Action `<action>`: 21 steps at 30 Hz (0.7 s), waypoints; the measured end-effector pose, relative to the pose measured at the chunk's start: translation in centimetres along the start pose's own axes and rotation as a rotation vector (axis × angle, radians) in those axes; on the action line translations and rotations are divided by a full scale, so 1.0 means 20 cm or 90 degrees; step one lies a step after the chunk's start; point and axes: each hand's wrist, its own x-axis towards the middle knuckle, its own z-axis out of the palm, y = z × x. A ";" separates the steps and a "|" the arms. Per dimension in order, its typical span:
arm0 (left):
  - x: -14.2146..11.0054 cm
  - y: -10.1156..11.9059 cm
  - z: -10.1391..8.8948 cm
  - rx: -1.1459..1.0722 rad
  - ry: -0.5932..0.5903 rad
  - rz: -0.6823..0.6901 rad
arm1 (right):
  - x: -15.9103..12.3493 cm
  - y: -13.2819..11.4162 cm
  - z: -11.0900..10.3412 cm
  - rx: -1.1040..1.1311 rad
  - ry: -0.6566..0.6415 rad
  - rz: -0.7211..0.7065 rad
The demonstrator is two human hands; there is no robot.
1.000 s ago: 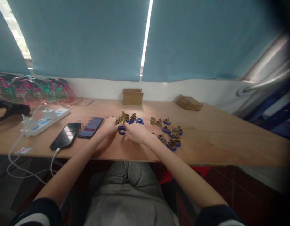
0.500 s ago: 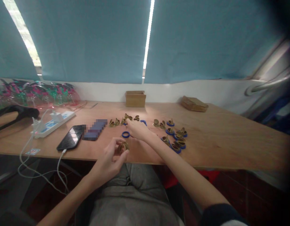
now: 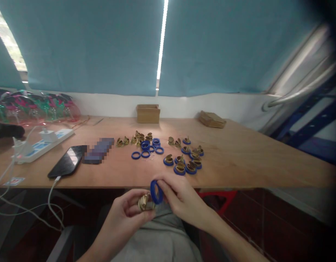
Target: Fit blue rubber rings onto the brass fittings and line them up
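Between the thumb and fingers of my left hand is a gold-coloured metal piece with a lid-like flap. My right hand pinches a blue ring, held upright just right of the metal piece; whether the two touch, I cannot tell. Both hands are over my lap at the table's front edge. Beyond them lie several loose blue rings and a cluster of bare gold pieces. To the right, several gold pieces sit in blue rings.
A phone on a white cable and a blurred-out flat object lie left, beside a power strip. An open cardboard box and a flattened brown package are at the back. Clear bottles stand far left.
My right hand has come back from the pile of parts with a blue ring, close to my left hand. The left hand still holds the gold piece. The view has shifted slightly right.
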 end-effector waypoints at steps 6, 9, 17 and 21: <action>-0.05 0.00 0.03 -0.025 -0.064 0.059 | -0.11 -0.01 0.05 0.076 -0.009 0.017; -0.08 0.01 0.01 -0.017 -0.098 0.078 | -0.13 0.01 0.08 0.077 0.023 0.023; -0.09 0.08 0.02 -0.027 -0.077 0.063 | -0.14 0.04 0.12 0.104 0.048 0.066; -0.09 0.08 0.01 -0.025 -0.072 0.092 | -0.14 0.04 0.12 0.103 0.023 0.087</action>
